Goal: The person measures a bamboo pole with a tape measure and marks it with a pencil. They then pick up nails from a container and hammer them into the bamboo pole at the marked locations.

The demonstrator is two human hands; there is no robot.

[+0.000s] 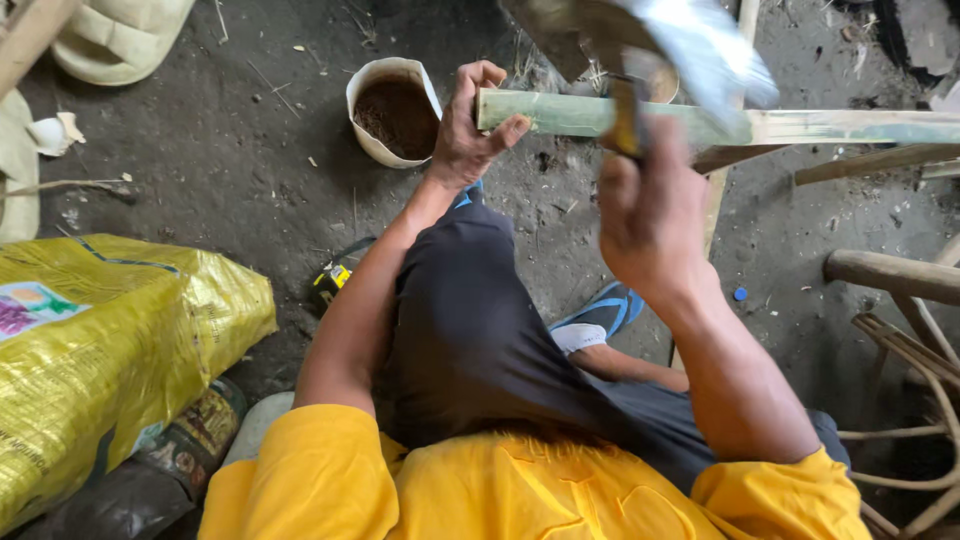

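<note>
My left hand (470, 125) grips the near end of a green bamboo strip (560, 113) that runs off to the right across the dirt floor. My right hand (650, 215) is closed on the handle of a broad blade (640, 40), raised above the bamboo and blurred with motion. The blade hides part of the strip where it crosses it. My legs in dark trousers lie below, and one foot wears a blue sandal (598, 318).
A white cup of brown powder (395, 110) stands on the ground by my left hand. A yellow sack (110, 350) lies at the left. Wooden poles (890, 272) and thin cane strips (920, 350) lie at the right.
</note>
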